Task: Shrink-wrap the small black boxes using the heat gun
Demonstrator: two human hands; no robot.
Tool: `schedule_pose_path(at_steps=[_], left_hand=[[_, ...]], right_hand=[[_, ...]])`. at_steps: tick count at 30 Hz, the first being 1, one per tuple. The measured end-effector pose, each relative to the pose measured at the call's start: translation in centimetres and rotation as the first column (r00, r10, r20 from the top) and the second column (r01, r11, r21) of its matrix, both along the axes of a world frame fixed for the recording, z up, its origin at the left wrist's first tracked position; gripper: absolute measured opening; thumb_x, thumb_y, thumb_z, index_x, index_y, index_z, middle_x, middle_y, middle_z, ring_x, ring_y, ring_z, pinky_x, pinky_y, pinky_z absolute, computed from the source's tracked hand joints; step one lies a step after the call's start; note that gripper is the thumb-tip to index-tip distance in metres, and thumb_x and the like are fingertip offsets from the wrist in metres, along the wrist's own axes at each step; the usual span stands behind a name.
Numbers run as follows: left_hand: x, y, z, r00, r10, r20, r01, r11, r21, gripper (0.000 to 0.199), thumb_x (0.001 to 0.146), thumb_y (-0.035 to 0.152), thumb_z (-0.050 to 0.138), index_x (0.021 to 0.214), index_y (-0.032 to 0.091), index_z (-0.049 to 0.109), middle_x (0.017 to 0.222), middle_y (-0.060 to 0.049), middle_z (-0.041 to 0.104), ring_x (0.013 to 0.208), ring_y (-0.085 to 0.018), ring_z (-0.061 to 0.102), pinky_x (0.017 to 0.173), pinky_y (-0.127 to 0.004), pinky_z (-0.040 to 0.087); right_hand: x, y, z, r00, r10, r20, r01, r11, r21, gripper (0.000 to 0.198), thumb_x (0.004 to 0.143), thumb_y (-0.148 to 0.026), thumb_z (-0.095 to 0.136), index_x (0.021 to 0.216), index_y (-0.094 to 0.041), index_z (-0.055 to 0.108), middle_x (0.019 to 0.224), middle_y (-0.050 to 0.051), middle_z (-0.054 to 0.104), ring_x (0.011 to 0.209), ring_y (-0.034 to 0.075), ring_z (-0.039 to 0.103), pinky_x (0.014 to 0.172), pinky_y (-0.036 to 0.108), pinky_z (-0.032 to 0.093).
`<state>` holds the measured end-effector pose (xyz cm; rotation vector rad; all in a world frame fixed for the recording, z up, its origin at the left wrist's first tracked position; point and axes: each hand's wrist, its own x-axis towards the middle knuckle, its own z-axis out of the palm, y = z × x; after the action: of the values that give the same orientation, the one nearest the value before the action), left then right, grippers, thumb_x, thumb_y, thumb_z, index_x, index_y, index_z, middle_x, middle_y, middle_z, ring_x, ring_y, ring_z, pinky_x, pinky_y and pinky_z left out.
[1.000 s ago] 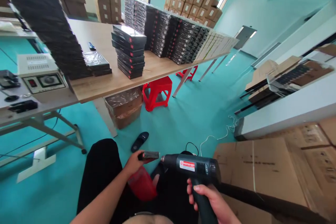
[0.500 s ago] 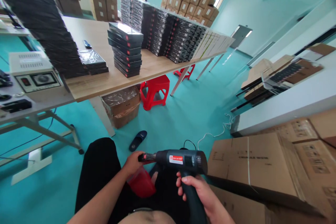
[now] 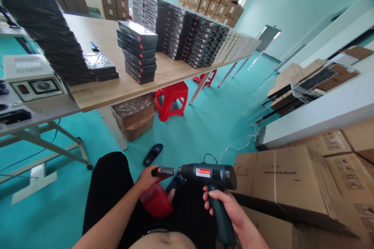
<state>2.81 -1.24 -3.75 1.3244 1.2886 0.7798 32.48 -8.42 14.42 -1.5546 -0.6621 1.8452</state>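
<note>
My right hand [image 3: 222, 202] is wrapped round the handle of a dark heat gun [image 3: 210, 174] with a red and white label. Its nozzle points left, close to the end of a small black box [image 3: 166, 171] with a red mark. My left hand [image 3: 148, 179] grips that box at its left end, over my lap. A similar stack of black boxes [image 3: 140, 56] stands on the wooden table [image 3: 96, 99]. Beneath my left hand, part of a red stool [image 3: 157, 200] shows between my legs.
Wrapped black boxes [image 3: 193, 41] stand in long rows along the table. A red stool [image 3: 172, 99] and an open carton [image 3: 136, 118] sit below it. Large cartons [image 3: 271, 179] rise close by my right side. A slipper [image 3: 153, 154] and a white cable [image 3: 233, 148] lie on the floor.
My right hand has drawn the heat gun a little to the right. A small gap now shows between nozzle and box, and the box's longer face is more visible.
</note>
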Motion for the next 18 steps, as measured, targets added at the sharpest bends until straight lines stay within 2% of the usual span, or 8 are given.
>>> schedule_pose_path(at_steps=[8, 11, 13, 14, 16, 18], left_hand=[[0.1, 0.1, -0.1, 0.990, 0.046, 0.132, -0.035, 0.996, -0.085, 0.042, 0.058, 0.025, 0.076, 0.097, 0.014, 0.063, 0.091, -0.006, 0.067, 0.088, -0.026, 0.061, 0.080, -0.035, 0.050], [0.0, 0.3, -0.1, 0.953, 0.172, 0.249, -0.120, 0.970, -0.210, 0.050, 0.054, 0.023, 0.079, 0.100, 0.014, 0.062, 0.090, -0.006, 0.068, 0.087, -0.027, 0.063, 0.079, -0.036, 0.051], [-0.2, 0.6, 0.2, 0.871, 0.319, 0.374, -0.190, 0.920, -0.341, 0.052, 0.056, 0.024, 0.080, 0.103, 0.014, 0.061, 0.091, -0.008, 0.069, 0.086, -0.027, 0.064, 0.078, -0.036, 0.052], [-0.4, 0.8, 0.4, 0.801, 0.403, 0.442, -0.206, 0.879, -0.429, 0.049, 0.059, 0.025, 0.078, 0.103, 0.014, 0.060, 0.092, -0.009, 0.069, 0.084, -0.027, 0.065, 0.078, -0.037, 0.052], [-1.1, 1.3, 1.2, 0.631, 0.573, 0.524, -0.167, 0.759, -0.629, 0.039, 0.066, 0.029, 0.073, 0.099, 0.012, 0.061, 0.087, -0.011, 0.069, 0.078, -0.027, 0.066, 0.075, -0.039, 0.053], [-1.9, 1.7, 2.0, 0.480, 0.692, 0.539, -0.092, 0.651, -0.753, 0.029, 0.072, 0.031, 0.066, 0.092, 0.010, 0.062, 0.079, -0.011, 0.069, 0.071, -0.026, 0.066, 0.072, -0.042, 0.055]], right_hand=[[-0.2, -0.5, -1.9, 0.999, -0.043, -0.021, 0.042, 0.999, -0.012, 0.030, 0.079, -0.026, 0.056, 0.103, -0.008, 0.058, 0.083, 0.009, 0.064, 0.066, 0.016, 0.062, 0.052, 0.023, 0.047], [0.0, -0.3, -2.3, 0.995, -0.079, -0.053, 0.078, 0.997, -0.030, 0.030, 0.078, -0.026, 0.057, 0.103, -0.008, 0.059, 0.082, 0.008, 0.064, 0.066, 0.016, 0.061, 0.052, 0.023, 0.047], [0.5, -0.2, -2.1, 0.989, -0.107, -0.100, 0.102, 0.993, -0.054, 0.029, 0.077, -0.025, 0.058, 0.101, -0.009, 0.060, 0.082, 0.007, 0.064, 0.065, 0.015, 0.060, 0.051, 0.022, 0.047], [0.8, -0.3, -1.8, 0.984, -0.116, -0.132, 0.109, 0.992, -0.063, 0.028, 0.078, -0.025, 0.057, 0.101, -0.009, 0.061, 0.082, 0.007, 0.063, 0.065, 0.015, 0.060, 0.051, 0.022, 0.047], [1.4, -0.6, -1.1, 0.974, -0.119, -0.194, 0.104, 0.991, -0.083, 0.028, 0.079, -0.025, 0.056, 0.102, -0.010, 0.062, 0.083, 0.007, 0.063, 0.065, 0.014, 0.060, 0.051, 0.020, 0.047], [1.9, -1.2, -0.4, 0.967, -0.089, -0.239, 0.065, 0.992, -0.108, 0.029, 0.079, -0.025, 0.055, 0.104, -0.010, 0.062, 0.085, 0.008, 0.064, 0.065, 0.013, 0.060, 0.051, 0.019, 0.046]])
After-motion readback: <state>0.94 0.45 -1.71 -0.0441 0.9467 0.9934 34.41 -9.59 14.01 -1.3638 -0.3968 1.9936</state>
